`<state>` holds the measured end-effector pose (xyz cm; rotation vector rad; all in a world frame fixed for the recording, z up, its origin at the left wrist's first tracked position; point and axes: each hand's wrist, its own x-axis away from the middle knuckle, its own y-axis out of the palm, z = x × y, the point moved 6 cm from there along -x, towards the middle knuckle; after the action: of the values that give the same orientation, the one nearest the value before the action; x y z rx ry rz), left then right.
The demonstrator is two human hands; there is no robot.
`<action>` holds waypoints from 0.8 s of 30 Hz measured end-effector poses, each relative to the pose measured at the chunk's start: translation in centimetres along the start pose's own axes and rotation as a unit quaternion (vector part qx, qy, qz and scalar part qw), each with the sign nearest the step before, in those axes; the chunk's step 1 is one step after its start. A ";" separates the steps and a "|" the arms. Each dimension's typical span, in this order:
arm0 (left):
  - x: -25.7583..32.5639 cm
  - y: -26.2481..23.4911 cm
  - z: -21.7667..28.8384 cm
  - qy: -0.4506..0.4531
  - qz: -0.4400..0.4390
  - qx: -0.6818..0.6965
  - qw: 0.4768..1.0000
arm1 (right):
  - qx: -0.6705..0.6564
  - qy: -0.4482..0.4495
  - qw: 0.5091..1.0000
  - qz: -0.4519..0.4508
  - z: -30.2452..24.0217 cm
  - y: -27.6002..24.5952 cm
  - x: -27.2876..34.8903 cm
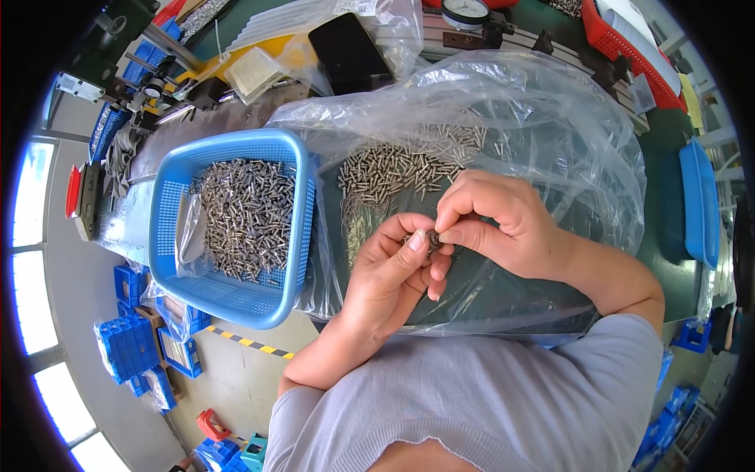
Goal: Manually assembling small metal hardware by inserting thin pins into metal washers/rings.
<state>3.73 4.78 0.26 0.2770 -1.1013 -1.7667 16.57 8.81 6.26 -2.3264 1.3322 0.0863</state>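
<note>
Metal pins (432, 241), small and dark, sit pinched between a worker's two hands above a green table (668, 165). The left hand (381, 271), palm turned up, curls its fingers around a few of them beneath the thumb, while the right hand (499, 224) reaches in from the other side, thumb and forefinger drawn together on the same cluster. Which way the held pieces point cannot be told, as fingers cover most of them. Just beyond the hands, a loose pile (385, 169) of slim, straight pins spreads over a clear plastic sheet (582, 149), long axes lying at mixed angles, many slanting away from the worker. To the left, a blue basket (220, 313) holds a heap of similar pins (248, 212), pointing every way, beside a clear bag (191, 236). A black phone (350, 53) lies beyond.
</note>
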 end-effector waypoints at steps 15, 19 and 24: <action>0.1 -0.1 -0.2 -0.026 -0.041 0.019 0.999 | -0.055 -0.011 0.997 -0.046 0.4 0.9 -0.1; 0.0 -0.1 -0.2 -0.019 -0.011 0.023 0.999 | 0.006 -0.050 0.999 -0.021 0.0 0.2 -0.4; 0.1 0.0 0.1 0.007 -0.011 0.040 0.999 | -0.008 -0.058 0.998 -0.028 0.2 -0.3 -0.6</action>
<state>3.59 4.79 0.35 0.3518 -1.1648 -1.7394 16.52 9.47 6.32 -2.3318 1.2145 0.2121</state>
